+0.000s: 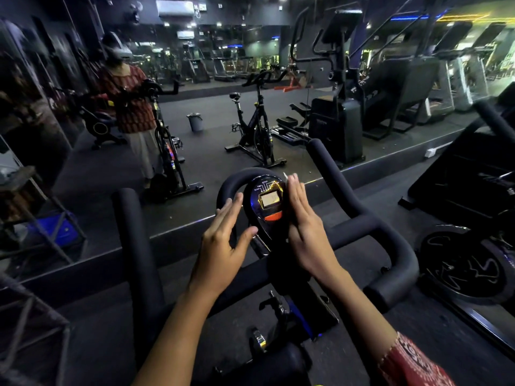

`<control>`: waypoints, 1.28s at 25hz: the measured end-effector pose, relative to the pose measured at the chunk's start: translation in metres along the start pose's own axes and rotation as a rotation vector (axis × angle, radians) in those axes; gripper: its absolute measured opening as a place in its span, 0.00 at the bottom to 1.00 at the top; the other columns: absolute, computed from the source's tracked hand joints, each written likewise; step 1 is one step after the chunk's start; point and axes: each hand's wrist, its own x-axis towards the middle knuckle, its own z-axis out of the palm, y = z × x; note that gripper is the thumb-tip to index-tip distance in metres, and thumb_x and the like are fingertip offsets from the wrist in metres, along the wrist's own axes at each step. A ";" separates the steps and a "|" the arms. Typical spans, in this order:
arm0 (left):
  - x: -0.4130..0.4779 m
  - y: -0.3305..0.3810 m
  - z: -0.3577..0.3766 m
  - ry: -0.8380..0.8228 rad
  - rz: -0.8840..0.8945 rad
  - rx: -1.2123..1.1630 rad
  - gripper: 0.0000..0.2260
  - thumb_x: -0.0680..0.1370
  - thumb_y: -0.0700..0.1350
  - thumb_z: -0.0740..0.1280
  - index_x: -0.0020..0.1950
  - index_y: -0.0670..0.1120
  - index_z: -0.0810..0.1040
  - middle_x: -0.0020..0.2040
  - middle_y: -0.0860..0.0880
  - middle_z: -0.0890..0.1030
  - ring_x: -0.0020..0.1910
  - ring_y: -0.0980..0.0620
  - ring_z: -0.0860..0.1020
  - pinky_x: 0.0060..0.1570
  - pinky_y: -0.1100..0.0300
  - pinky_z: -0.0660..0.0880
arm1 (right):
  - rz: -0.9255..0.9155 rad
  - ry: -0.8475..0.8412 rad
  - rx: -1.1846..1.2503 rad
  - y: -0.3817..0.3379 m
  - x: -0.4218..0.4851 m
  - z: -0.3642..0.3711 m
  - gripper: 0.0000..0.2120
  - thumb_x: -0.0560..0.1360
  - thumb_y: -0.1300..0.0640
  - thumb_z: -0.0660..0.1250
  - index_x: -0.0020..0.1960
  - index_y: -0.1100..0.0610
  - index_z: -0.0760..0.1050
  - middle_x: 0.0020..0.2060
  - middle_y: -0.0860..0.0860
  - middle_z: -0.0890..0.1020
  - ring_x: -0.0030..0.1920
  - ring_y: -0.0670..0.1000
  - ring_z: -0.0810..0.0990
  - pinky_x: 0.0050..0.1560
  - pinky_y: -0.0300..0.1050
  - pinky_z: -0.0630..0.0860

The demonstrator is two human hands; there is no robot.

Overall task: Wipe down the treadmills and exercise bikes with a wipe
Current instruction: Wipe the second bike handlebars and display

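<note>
Two bare forearms reached forward over the exercise bike (281, 310), the right one in a red patterned sleeve (412, 360). The left hand (223, 240) was released, fingers straight, just beside the console (269, 201); whether it touched could not be told. The right hand (306, 232) lay flat against the console's right edge, fingers straight. A pale sliver (284, 175) showed past its fingertips, too small to tell if it was the wipe. The padded handlebar (362, 227) curved around both. Beyond, a mirror (211, 101) reflected another bike (256, 126) and a bucket (195, 122).
</note>
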 end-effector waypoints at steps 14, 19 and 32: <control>-0.005 0.008 -0.006 0.009 -0.076 0.030 0.19 0.76 0.36 0.63 0.66 0.33 0.72 0.64 0.48 0.68 0.67 0.43 0.68 0.66 0.73 0.58 | -0.126 -0.208 -0.081 -0.004 -0.008 -0.007 0.34 0.72 0.56 0.53 0.77 0.60 0.52 0.77 0.50 0.48 0.77 0.52 0.41 0.76 0.43 0.40; -0.030 0.020 -0.013 -0.128 -0.120 0.084 0.18 0.75 0.38 0.62 0.65 0.35 0.74 0.67 0.39 0.72 0.71 0.41 0.64 0.69 0.65 0.58 | -0.302 -0.450 -0.143 0.004 -0.044 0.000 0.37 0.68 0.77 0.57 0.76 0.59 0.59 0.77 0.48 0.53 0.77 0.48 0.41 0.76 0.45 0.40; -0.083 0.055 -0.009 -0.350 -0.205 0.043 0.21 0.73 0.46 0.65 0.64 0.39 0.76 0.71 0.41 0.67 0.72 0.45 0.61 0.71 0.51 0.53 | -0.088 -0.132 -0.254 0.009 -0.135 -0.021 0.24 0.69 0.58 0.54 0.59 0.63 0.79 0.61 0.54 0.79 0.63 0.53 0.76 0.64 0.38 0.69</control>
